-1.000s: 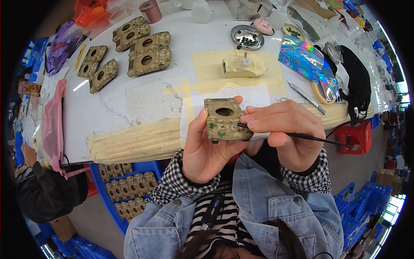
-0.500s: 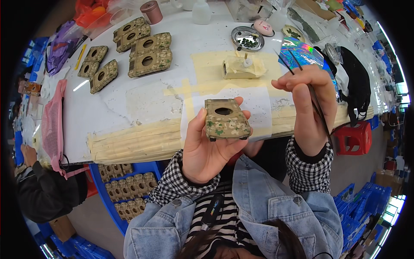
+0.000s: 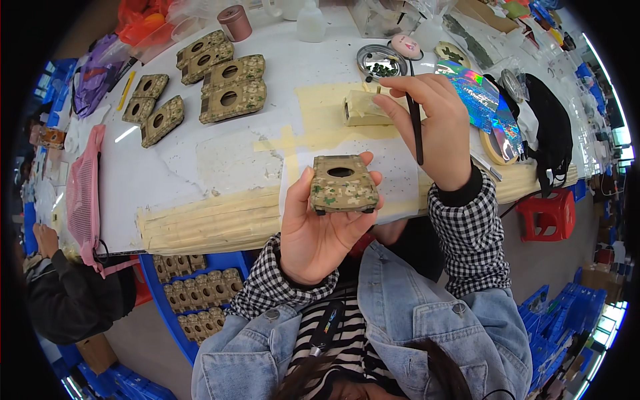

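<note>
My left hand [image 3: 319, 233] grips a camouflage model tank hull [image 3: 345, 191], its round opening facing up and its sides between thumb and fingers. Dark tweezers [image 3: 416, 123] lie across my right hand [image 3: 437, 117], held between its fingers with the tips pointing away from me. The thumb and forefinger of that hand are at a small block wrapped in masking tape [image 3: 360, 113]; whether they touch it I cannot tell. Just beyond is a round metal dish [image 3: 367, 61] with small dark green pieces.
Several more camouflage hulls [image 3: 233, 95] stand at the far left of the table. A blue tray [image 3: 163, 293] below the edge holds rows of them. Shiny iridescent sheets [image 3: 470, 97] and a black cloth [image 3: 550, 127] lie at right. A red stool [image 3: 547, 217] stands beyond.
My right hand has moved left and away from me, from beside the iridescent sheet to the taped block, tweezers still in it. My left hand and the hull have shifted slightly left.
</note>
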`<act>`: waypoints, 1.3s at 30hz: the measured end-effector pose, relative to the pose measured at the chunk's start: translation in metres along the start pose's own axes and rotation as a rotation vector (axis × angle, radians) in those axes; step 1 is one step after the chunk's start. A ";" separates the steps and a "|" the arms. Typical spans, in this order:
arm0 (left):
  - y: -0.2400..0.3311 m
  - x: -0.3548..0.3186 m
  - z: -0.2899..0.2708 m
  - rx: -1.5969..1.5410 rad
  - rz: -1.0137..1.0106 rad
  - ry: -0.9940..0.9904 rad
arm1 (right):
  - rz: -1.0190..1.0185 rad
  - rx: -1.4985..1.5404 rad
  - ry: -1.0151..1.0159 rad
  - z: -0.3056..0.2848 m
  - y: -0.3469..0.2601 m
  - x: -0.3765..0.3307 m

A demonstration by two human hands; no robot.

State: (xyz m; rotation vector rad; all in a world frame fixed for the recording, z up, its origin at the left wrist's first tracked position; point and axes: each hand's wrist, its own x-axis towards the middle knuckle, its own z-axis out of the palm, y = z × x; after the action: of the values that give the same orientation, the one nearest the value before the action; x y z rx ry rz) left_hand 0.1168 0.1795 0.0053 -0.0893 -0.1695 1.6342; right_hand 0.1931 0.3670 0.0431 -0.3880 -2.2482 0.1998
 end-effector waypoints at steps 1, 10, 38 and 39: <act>0.000 0.000 0.000 -0.001 0.001 -0.002 | -0.003 0.008 0.006 0.003 0.000 0.001; 0.001 0.000 0.000 -0.010 -0.003 -0.012 | -0.023 0.073 0.061 0.001 0.001 0.007; -0.001 -0.002 -0.003 0.070 0.005 -0.035 | 0.614 1.200 -0.202 -0.039 -0.067 -0.014; -0.001 -0.002 -0.003 0.072 0.005 -0.033 | 0.614 1.205 -0.201 -0.039 -0.067 -0.014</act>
State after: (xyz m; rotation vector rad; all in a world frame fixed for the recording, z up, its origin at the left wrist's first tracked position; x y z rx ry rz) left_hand 0.1184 0.1779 0.0021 -0.0072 -0.1356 1.6456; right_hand 0.2171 0.3002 0.0758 -0.3610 -1.7083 1.8332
